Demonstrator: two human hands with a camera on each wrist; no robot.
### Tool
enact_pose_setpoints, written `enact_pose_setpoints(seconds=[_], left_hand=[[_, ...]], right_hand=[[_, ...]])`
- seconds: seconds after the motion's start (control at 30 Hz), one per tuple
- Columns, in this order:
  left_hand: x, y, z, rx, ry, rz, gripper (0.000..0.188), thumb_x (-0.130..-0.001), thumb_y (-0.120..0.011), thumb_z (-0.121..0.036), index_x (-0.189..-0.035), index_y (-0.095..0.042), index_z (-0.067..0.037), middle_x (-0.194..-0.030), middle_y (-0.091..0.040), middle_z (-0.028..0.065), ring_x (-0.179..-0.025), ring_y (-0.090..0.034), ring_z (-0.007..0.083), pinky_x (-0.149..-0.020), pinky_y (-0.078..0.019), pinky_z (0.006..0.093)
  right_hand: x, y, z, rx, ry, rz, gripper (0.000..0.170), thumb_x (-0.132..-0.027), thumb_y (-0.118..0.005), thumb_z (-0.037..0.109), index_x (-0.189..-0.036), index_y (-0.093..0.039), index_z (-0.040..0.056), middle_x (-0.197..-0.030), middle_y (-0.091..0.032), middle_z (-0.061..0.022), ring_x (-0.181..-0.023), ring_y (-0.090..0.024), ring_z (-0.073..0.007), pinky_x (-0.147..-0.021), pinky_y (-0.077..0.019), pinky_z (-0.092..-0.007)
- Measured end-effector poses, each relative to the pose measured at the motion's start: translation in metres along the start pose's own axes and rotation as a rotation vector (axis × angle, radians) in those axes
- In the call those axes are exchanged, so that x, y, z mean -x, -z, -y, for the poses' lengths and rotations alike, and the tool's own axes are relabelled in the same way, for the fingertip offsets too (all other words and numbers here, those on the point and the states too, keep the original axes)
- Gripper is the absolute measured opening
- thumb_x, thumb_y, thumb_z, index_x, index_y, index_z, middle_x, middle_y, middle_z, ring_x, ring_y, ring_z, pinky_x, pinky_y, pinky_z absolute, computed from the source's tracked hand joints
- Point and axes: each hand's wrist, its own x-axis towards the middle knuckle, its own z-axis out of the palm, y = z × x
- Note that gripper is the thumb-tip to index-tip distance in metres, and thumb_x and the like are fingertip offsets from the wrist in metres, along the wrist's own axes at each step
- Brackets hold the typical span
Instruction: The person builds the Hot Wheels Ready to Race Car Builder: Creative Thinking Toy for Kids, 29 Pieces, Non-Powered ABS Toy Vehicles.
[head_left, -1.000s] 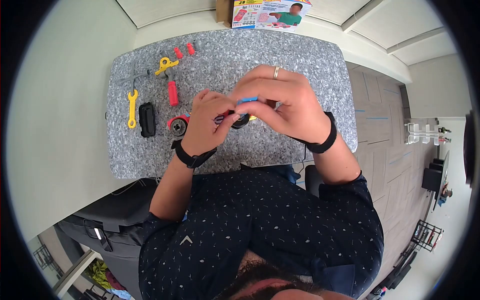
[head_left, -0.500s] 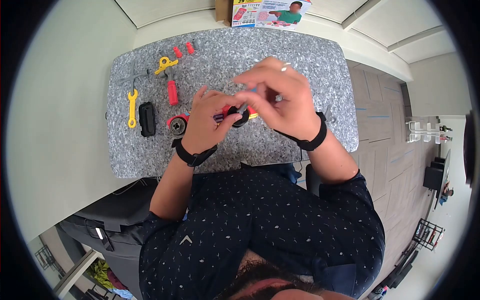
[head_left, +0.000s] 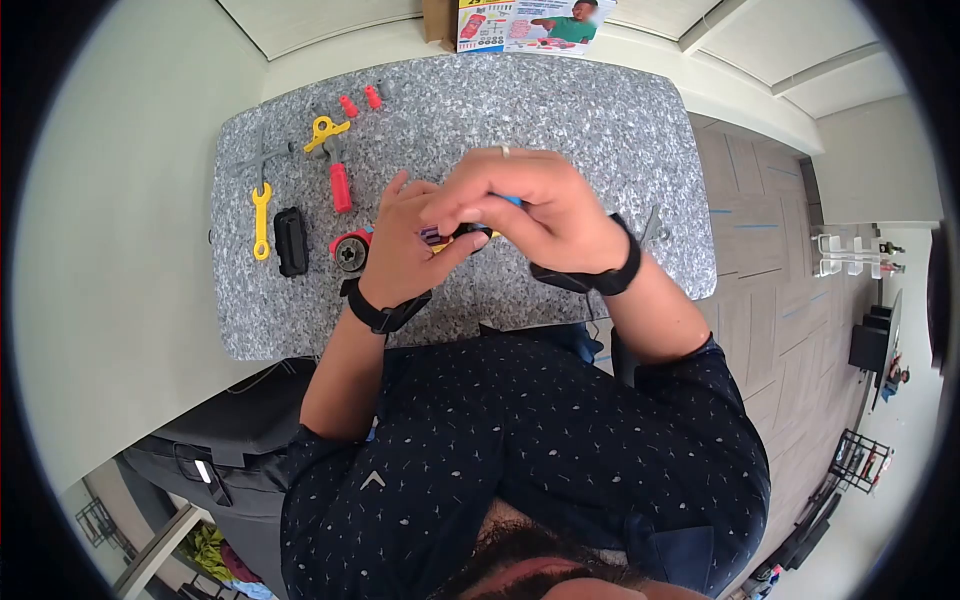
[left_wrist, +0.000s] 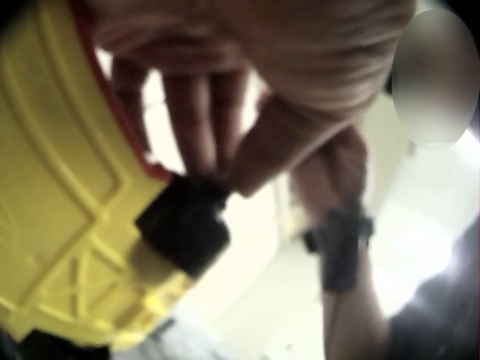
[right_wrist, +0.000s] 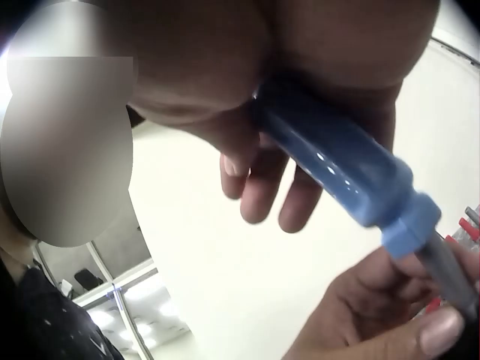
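Observation:
My right hand (head_left: 555, 205) holds a toy screwdriver by its blue handle, which runs out from under the palm in the right wrist view. The grey shaft of the screwdriver (right_wrist: 337, 161) points down toward the thumb of my left hand (head_left: 403, 245). That left hand grips a toy car at one end, its thumb and fingertips at a black wheel (left_wrist: 187, 225). The car's yellow underside (left_wrist: 64, 187) fills the left side of the left wrist view. Another wheel (head_left: 351, 253) of the car shows left of the hand. The screwdriver's tip is hidden.
On the speckled table (head_left: 560, 100) lie a red-handled hammer (head_left: 340, 185), a yellow wrench (head_left: 261, 220), a black plastic part (head_left: 291, 240), a grey cross-shaped wrench (head_left: 265, 155) and small red pieces (head_left: 372, 97). A printed box (head_left: 530, 25) stands beyond the far edge.
My right hand loosened its fingers around the screwdriver handle, then curled them over it again, with the wrist turned. My left hand has stayed at the car.

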Motion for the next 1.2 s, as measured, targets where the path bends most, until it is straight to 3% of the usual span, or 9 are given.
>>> enact_pose_setpoints(seconds=[0.2, 0.33, 0.47, 0.6, 0.67, 0.7, 0.9, 1.0, 1.2], left_hand=[[0.012, -0.013, 0.021, 0.231, 0.122, -0.057, 0.024, -0.091, -0.091, -0.025, -0.109, -0.080, -0.015, -0.094, -0.077, -0.0006, -0.105, -0.072, 0.0242, -0.129, -0.0274, 0.0672], [0.002, 0.000, 0.003, -0.020, -0.039, -0.024, 0.022, -0.092, -0.089, -0.023, -0.110, -0.079, -0.015, -0.095, -0.076, -0.0011, -0.103, -0.072, 0.0239, -0.129, -0.0277, 0.0666], [-0.001, 0.000, 0.002, -0.040, -0.036, -0.029, 0.017, -0.095, -0.085, -0.019, -0.110, -0.079, -0.014, -0.096, -0.076, 0.0001, -0.103, -0.072, 0.0247, -0.129, -0.0284, 0.0647], [0.003, -0.001, 0.012, -0.026, -0.042, -0.058, 0.019, -0.095, -0.083, -0.017, -0.113, -0.078, -0.013, -0.102, -0.076, 0.0015, -0.107, -0.071, 0.0257, -0.129, -0.0299, 0.0624], [0.005, -0.005, 0.009, -0.005, -0.071, -0.095, 0.021, -0.095, -0.082, -0.017, -0.115, -0.077, -0.013, -0.105, -0.077, 0.0023, -0.110, -0.071, 0.0265, -0.129, -0.0301, 0.0619], [0.005, -0.005, 0.008, -0.014, -0.093, -0.092, 0.022, -0.096, -0.081, -0.016, -0.116, -0.077, -0.013, -0.107, -0.077, 0.0027, -0.111, -0.071, 0.0269, -0.129, -0.0301, 0.0618], [0.005, 0.001, 0.011, -0.133, -0.114, 0.020, 0.024, -0.096, -0.082, -0.017, -0.120, -0.077, -0.013, -0.107, -0.077, 0.0030, -0.114, -0.071, 0.0275, -0.129, -0.0304, 0.0617], [0.005, 0.001, 0.008, -0.120, -0.141, -0.020, 0.027, -0.094, -0.086, -0.023, -0.118, -0.078, -0.013, -0.106, -0.077, 0.0028, -0.114, -0.071, 0.0269, -0.128, -0.0310, 0.0613], [0.001, 0.004, 0.003, -0.196, -0.137, 0.083, 0.041, -0.087, -0.093, -0.035, -0.117, -0.078, -0.012, -0.111, -0.077, 0.0045, -0.117, -0.071, 0.0310, -0.126, -0.0333, 0.0620]], right_hand=[[-0.003, -0.017, -0.009, -0.304, -0.021, -0.101, 0.023, -0.115, -0.064, 0.017, -0.128, -0.079, 0.0043, -0.109, -0.078, -0.0090, -0.104, -0.075, -0.0266, -0.096, -0.0581, -0.0387], [0.018, -0.008, -0.019, 0.043, 0.008, -0.111, 0.037, -0.118, -0.058, 0.023, -0.138, -0.075, -0.0035, -0.132, -0.073, -0.0157, -0.117, -0.071, -0.0247, -0.103, -0.0555, -0.0386], [0.025, -0.017, -0.017, 0.299, 0.087, -0.248, 0.039, -0.110, -0.067, 0.011, -0.147, -0.070, -0.0005, -0.132, -0.076, -0.0156, -0.125, -0.072, -0.0313, -0.107, -0.0558, -0.0409], [0.015, -0.029, -0.015, 0.043, 0.051, -0.259, 0.054, -0.101, -0.077, 0.004, -0.154, -0.066, 0.0042, -0.127, -0.078, -0.0153, -0.115, -0.076, -0.0338, -0.100, -0.0599, -0.0404], [0.018, -0.032, -0.016, -0.075, -0.053, -0.201, 0.051, -0.101, -0.078, 0.006, -0.151, -0.068, 0.0038, -0.125, -0.079, -0.0157, -0.113, -0.076, -0.0333, -0.099, -0.0603, -0.0404], [0.019, -0.034, -0.021, 0.168, -0.009, -0.232, 0.048, -0.100, -0.080, 0.007, -0.146, -0.072, 0.0044, -0.121, -0.079, -0.0162, -0.110, -0.077, -0.0320, -0.096, -0.0607, -0.0412], [0.016, -0.040, -0.015, 0.433, 0.085, -0.443, 0.043, -0.096, -0.084, 0.006, -0.138, -0.077, 0.0042, -0.118, -0.079, -0.0156, -0.108, -0.077, -0.0315, -0.095, -0.0609, -0.0410], [0.022, -0.039, -0.020, 0.040, 0.037, -0.338, 0.038, -0.094, -0.087, 0.007, -0.131, -0.080, 0.0041, -0.116, -0.079, -0.0144, -0.107, -0.077, -0.0316, -0.095, -0.0612, -0.0405], [0.032, -0.033, -0.027, 0.186, 0.026, -0.476, 0.038, -0.086, -0.096, 0.007, -0.121, -0.080, 0.0059, -0.113, -0.079, -0.0124, -0.103, -0.078, -0.0256, -0.089, -0.0622, -0.0366]])
